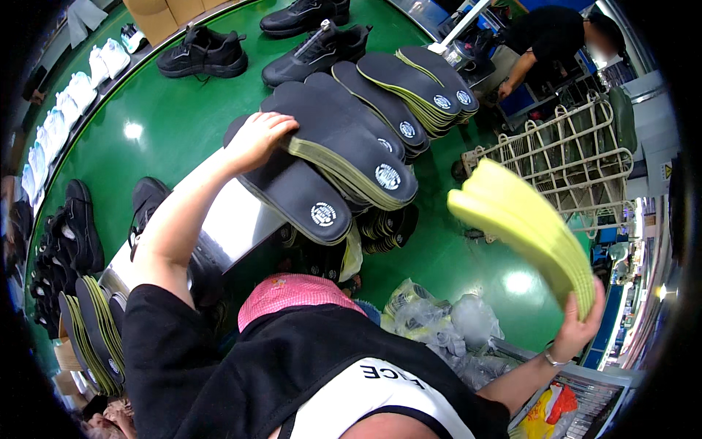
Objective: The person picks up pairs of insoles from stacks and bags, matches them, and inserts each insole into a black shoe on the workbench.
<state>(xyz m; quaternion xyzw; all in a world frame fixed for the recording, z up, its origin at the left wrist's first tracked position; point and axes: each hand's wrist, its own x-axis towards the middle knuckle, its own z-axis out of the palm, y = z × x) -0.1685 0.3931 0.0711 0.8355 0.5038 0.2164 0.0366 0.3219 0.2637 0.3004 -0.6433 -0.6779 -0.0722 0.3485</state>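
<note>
My right hand (574, 322) is closed round one end of a bundle of yellow-green insoles (526, 223), held up on the right with the pale undersides showing. My left hand (256, 141) lies across black insoles (303, 192) on the bench, its fingers stretched out and its thumb hidden. Against those fingers sits a thicker stack of black-topped insoles (351, 139) with yellow-green edges and white round prints at the heels. More insole stacks (413, 88) lie fanned out beyond it, to the right.
Black shoes (314, 55) stand at the back on the green surface. White shoes (66, 102) line the far left. A white wire rack (556, 157) stands at the right, with a person (556, 36) behind it. Plastic bags (453, 322) sit near my right side. More insoles (91, 329) stand at the lower left.
</note>
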